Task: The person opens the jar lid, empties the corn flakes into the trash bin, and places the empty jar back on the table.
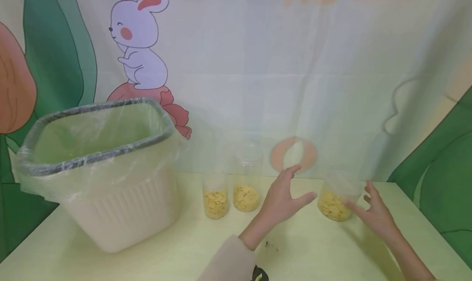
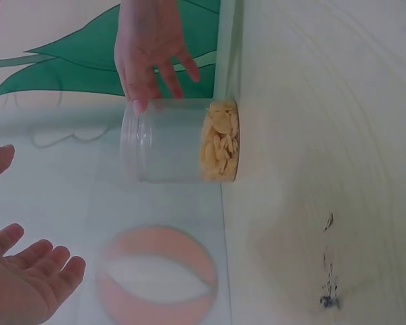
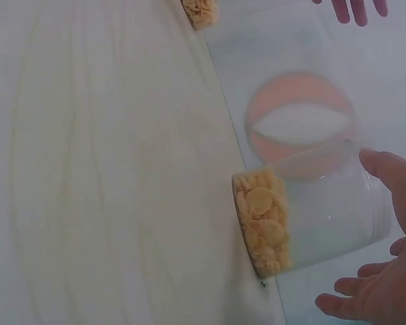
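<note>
On the right of the table stands a clear wide jar [image 1: 339,199] partly filled with yellow flakes or chips. The right hand [image 1: 376,215] is beside this jar with thumb and fingers spread. In the right wrist view its thumb lies near the jar's [image 3: 311,210] upper edge; whether it touches is hard to tell. The left hand [image 1: 282,199] hovers left of the jar, fingers spread and holding nothing. Two more clear jars of yellow pieces, a smaller jar [image 1: 215,201] and a taller jar [image 1: 246,191], stand upright left of the left hand.
A cream bin [image 1: 125,211] with a grey rim and a clear plastic liner stands at the left. A curtain [image 1: 228,47] printed with a rabbit hangs behind the pale table [image 1: 177,252]. Dark marks [image 1: 271,245] show on the tabletop.
</note>
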Action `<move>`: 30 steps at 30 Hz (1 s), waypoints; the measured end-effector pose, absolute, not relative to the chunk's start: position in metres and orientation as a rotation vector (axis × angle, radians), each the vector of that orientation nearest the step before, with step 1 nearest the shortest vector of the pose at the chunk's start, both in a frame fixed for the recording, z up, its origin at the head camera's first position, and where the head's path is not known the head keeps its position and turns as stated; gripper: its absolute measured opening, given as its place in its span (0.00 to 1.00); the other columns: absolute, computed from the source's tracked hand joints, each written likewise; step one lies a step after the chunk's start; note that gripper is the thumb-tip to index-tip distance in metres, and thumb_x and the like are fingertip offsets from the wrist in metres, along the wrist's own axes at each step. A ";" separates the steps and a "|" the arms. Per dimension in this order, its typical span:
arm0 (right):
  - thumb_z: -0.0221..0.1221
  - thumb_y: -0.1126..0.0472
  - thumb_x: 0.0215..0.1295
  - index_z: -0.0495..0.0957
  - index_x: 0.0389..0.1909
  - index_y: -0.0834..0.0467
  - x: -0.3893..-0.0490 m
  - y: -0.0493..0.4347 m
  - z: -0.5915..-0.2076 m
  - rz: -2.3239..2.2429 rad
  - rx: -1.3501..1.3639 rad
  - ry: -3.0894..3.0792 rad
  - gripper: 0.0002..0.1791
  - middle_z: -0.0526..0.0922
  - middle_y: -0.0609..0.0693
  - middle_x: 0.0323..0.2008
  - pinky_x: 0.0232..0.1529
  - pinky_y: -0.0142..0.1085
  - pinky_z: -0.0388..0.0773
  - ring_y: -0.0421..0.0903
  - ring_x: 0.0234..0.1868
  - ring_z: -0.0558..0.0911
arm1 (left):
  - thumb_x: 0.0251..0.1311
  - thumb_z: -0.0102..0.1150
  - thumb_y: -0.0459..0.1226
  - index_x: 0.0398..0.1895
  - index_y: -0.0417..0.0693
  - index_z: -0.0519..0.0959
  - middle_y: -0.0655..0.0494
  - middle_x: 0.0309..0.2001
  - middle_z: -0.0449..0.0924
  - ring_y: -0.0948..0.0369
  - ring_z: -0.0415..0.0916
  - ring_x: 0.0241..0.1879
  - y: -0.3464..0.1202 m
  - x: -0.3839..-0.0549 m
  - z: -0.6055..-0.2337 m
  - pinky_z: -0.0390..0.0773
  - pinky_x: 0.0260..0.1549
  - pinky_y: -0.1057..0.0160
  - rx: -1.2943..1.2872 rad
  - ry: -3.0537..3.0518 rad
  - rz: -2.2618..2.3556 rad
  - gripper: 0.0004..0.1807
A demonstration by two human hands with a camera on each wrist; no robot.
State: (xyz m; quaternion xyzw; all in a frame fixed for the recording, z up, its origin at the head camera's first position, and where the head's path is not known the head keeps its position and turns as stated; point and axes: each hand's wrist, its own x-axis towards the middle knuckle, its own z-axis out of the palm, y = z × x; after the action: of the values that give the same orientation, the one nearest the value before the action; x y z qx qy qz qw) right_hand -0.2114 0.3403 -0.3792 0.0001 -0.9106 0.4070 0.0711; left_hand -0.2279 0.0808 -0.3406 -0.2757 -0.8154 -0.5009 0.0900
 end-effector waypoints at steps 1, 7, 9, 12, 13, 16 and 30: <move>0.54 0.48 0.63 0.22 0.67 0.65 -0.212 0.340 -0.381 1.230 -0.006 -2.747 0.54 0.35 0.76 0.65 0.52 0.67 0.56 0.77 0.60 0.49 | 0.54 0.60 0.50 0.66 0.51 0.59 0.59 0.63 0.63 0.58 0.63 0.60 0.083 -0.229 -0.342 0.68 0.54 0.59 -0.825 -2.418 -1.503 0.37; 0.57 0.52 0.61 0.28 0.68 0.65 -0.218 0.335 -0.393 1.290 0.036 -2.727 0.52 0.43 0.76 0.64 0.53 0.65 0.57 0.76 0.60 0.51 | 0.52 0.63 0.48 0.65 0.49 0.60 0.57 0.64 0.63 0.56 0.63 0.61 0.095 -0.238 -0.354 0.66 0.56 0.60 -0.816 -2.408 -1.589 0.38; 0.58 0.56 0.60 0.31 0.69 0.65 -0.221 0.334 -0.398 1.323 0.091 -2.688 0.51 0.45 0.74 0.64 0.55 0.65 0.55 0.74 0.61 0.51 | 0.52 0.63 0.48 0.65 0.48 0.59 0.56 0.64 0.63 0.56 0.62 0.61 0.100 -0.241 -0.359 0.66 0.56 0.60 -0.804 -2.422 -1.611 0.39; 0.60 0.60 0.59 0.35 0.68 0.67 -0.225 0.334 -0.403 1.359 0.164 -2.638 0.48 0.48 0.72 0.63 0.57 0.64 0.53 0.70 0.62 0.51 | 0.51 0.64 0.49 0.65 0.47 0.60 0.57 0.63 0.63 0.57 0.62 0.61 0.108 -0.246 -0.365 0.66 0.56 0.60 -0.782 -2.439 -1.653 0.40; 0.60 0.62 0.58 0.37 0.68 0.67 -0.226 0.334 -0.403 1.373 0.183 -2.626 0.48 0.49 0.71 0.63 0.57 0.65 0.52 0.70 0.62 0.51 | 0.50 0.64 0.49 0.65 0.46 0.59 0.57 0.64 0.63 0.57 0.62 0.61 0.111 -0.248 -0.366 0.66 0.56 0.60 -0.775 -2.443 -1.671 0.41; 0.61 0.62 0.58 0.39 0.67 0.69 -0.228 0.334 -0.404 1.389 0.170 -2.626 0.47 0.50 0.71 0.62 0.57 0.65 0.52 0.70 0.62 0.50 | 0.50 0.65 0.50 0.66 0.47 0.59 0.58 0.64 0.62 0.58 0.62 0.61 0.119 -0.254 -0.369 0.67 0.55 0.60 -0.753 -2.449 -1.720 0.41; 0.64 0.62 0.54 0.46 0.64 0.70 -0.238 0.340 -0.406 1.426 0.117 -2.622 0.45 0.56 0.69 0.60 0.56 0.66 0.53 0.67 0.61 0.54 | 0.45 0.68 0.50 0.66 0.55 0.58 0.61 0.65 0.61 0.57 0.61 0.61 0.150 -0.268 -0.374 0.68 0.54 0.57 -0.631 -2.515 -1.864 0.44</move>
State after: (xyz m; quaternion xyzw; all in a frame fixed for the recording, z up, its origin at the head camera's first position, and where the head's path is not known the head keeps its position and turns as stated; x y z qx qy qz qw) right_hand -0.2385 0.3400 -0.4056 0.0390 -0.8752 0.4760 0.0773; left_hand -0.2677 0.1501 -0.3741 -0.1975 -0.7874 -0.5834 -0.0258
